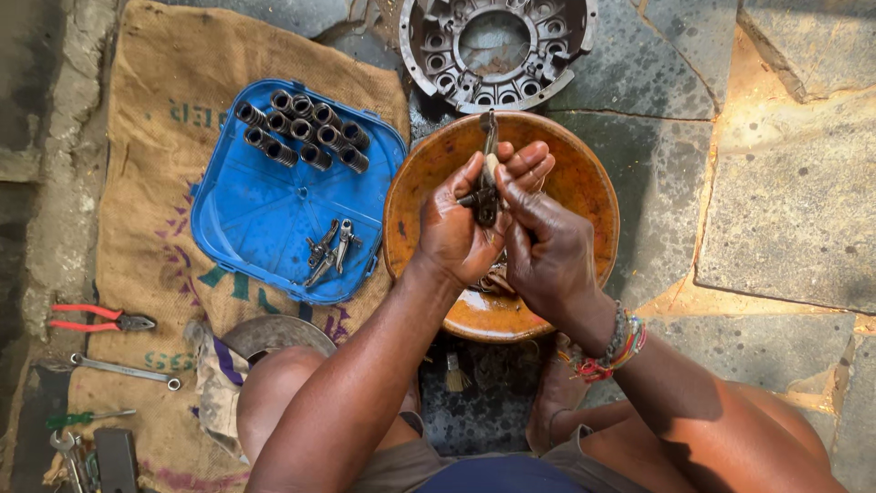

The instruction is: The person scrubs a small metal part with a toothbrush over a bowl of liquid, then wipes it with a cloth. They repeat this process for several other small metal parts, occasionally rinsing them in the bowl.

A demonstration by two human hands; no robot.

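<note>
- Here, the left hand [453,228] and the right hand [545,242] meet over a round orange-brown basin [584,196], fingers curled tight around a small dark metal part [487,196].
- The left hand pinches the part from its side, thumb and fingers closed on it; the right hand grips it from the other side, and a thin metal piece sticks up above the fingertips.
- The part sits between both hands, above the middle of the basin, not touching it.
- Beside the basin lies a blue plastic lid [265,215] on a burlap sack [151,192].
- On the lid's far edge rests a cluster of dark coil springs [303,132]; near its closer edge lie a few small metal levers [330,248].
- Beyond the basin sits a round grey metal housing [497,50] on the stone floor.
- On the sack's outer side lie red-handled pliers [96,319] and a spanner [128,370].
</note>
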